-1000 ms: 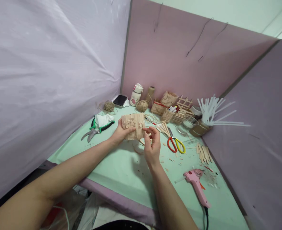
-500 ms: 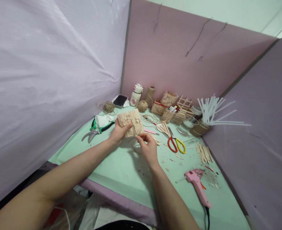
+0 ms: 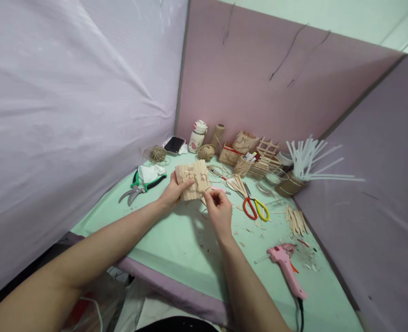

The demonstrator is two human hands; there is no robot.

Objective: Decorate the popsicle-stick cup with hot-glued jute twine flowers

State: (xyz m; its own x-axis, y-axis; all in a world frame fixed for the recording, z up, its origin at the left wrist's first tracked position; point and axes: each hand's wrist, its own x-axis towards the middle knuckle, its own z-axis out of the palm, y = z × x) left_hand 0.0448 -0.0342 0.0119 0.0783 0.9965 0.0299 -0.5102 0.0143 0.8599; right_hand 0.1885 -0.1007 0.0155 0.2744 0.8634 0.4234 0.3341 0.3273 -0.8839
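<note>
My left hand (image 3: pixel 172 191) grips a craft-stick piece (image 3: pixel 199 182) by its left side, thumb across the front. The piece is pale wood, with small wooden flowers on its face, and is held tilted above the table. My right hand (image 3: pixel 219 210) is closed in a pinch at the piece's lower right edge. A thin strand of twine (image 3: pixel 204 215) curls below these fingertips; the pinched end itself is too small to see clearly.
Pruning shears (image 3: pixel 135 191) lie at left, scissors (image 3: pixel 254 207) at right. A pink glue gun (image 3: pixel 287 269) with a cord rests near the right front. Balls of twine (image 3: pixel 207 152), a bottle (image 3: pixel 197 137), stick-built boxes (image 3: pixel 230 154) and glue sticks (image 3: pixel 306 159) stand at the back.
The craft-stick piece has moved slightly right and tilted a little in my left hand. My right hand has shifted slightly right along with it, still pinching at its lower edge.
</note>
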